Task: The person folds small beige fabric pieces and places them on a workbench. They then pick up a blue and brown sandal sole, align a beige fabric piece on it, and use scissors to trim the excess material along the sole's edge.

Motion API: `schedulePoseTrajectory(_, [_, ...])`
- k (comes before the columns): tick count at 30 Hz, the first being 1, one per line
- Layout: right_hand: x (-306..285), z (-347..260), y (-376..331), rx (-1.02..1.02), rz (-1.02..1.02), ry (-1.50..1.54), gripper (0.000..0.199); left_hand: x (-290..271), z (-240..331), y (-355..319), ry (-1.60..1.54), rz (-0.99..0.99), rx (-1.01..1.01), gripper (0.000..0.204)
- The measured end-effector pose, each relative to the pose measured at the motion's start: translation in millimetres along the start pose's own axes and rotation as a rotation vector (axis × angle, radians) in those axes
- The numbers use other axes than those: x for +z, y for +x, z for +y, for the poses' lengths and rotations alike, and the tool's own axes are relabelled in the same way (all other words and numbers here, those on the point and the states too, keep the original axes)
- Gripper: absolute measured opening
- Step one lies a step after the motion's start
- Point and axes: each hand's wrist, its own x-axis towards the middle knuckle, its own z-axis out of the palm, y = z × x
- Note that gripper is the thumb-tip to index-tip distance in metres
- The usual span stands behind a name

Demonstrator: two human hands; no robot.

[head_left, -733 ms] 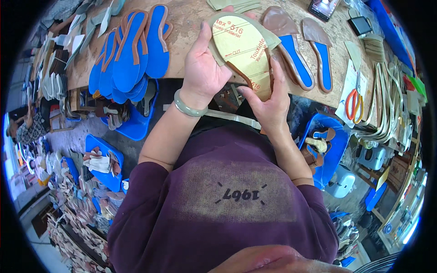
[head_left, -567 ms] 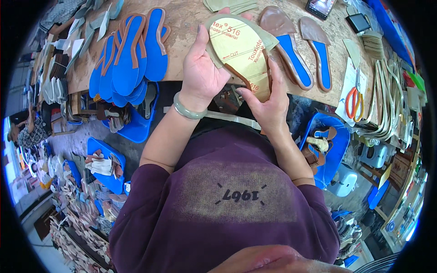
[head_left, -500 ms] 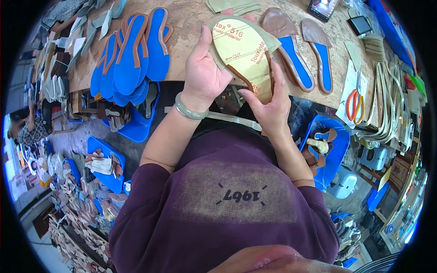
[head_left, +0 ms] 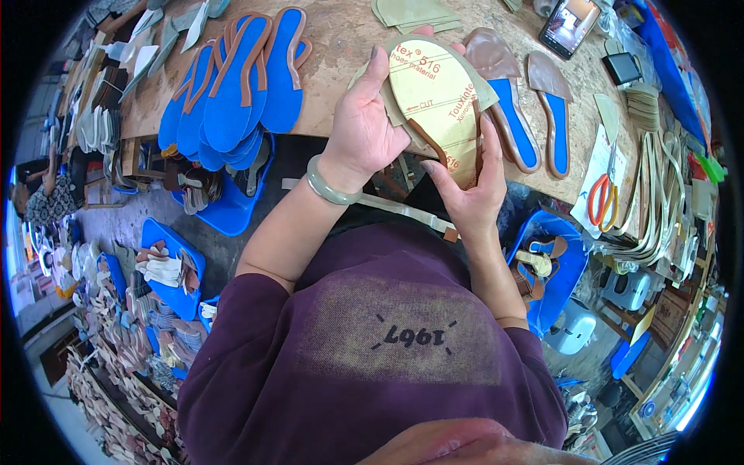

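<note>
Between my two hands is a shoe insole (head_left: 430,85), its pale yellow underside with red print turned up. Brown edging (head_left: 425,141) runs along the narrow part, and an olive-green sheet piece (head_left: 485,93) sticks out around the wide end. My left hand (head_left: 363,132) grips the wide end's left side, thumb at the edge and fingers mostly hidden behind. Closed round the narrow end is my right hand (head_left: 471,198), thumb on the left and fingers along the right edge. Two insoles with brown toe covers (head_left: 494,56) (head_left: 549,75) lie just beyond on the table.
Blue insoles with brown edging (head_left: 232,116) are piled at the table's front left edge. Olive-green pieces (head_left: 415,14) lie at the back. To the right are a phone (head_left: 570,29), orange-handled scissors (head_left: 601,198) and long strips (head_left: 655,201). Blue bins (head_left: 558,291) stand below the table.
The whole view has shifted a little, so the table things sit slightly farther right. My hands keep the same grip on the insole.
</note>
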Motion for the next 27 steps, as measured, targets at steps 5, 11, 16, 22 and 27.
schedulePoseTrajectory(5, [-0.1, -2.1, 0.1, -0.028, 0.015, -0.070, 0.088, 3.9, 2.1, -1.9, -0.022, 0.002, -0.002, 0.063])
schedulePoseTrajectory(11, [0.1, -0.2, 0.8, -0.066, 0.038, -0.135, 0.089, -0.2, 0.9, -1.5, -0.078, -0.059, -0.003, 0.059])
schedulePoseTrajectory(16, [6.0, 10.3, -2.9, -0.064, 0.063, -0.094, 0.090, 4.4, -3.4, -2.8, 0.066, -0.027, 0.061, 0.048])
schedulePoseTrajectory(22, [8.2, 18.0, -5.9, -0.035, 0.055, -0.093, 0.089, 1.7, -4.0, -3.1, 0.038, -0.044, 0.046, 0.048])
schedulePoseTrajectory(27, [5.8, 10.6, -0.7, -0.041, 0.038, -0.122, 0.088, -3.9, -5.3, 0.1, -0.027, 0.066, 0.018, 0.048])
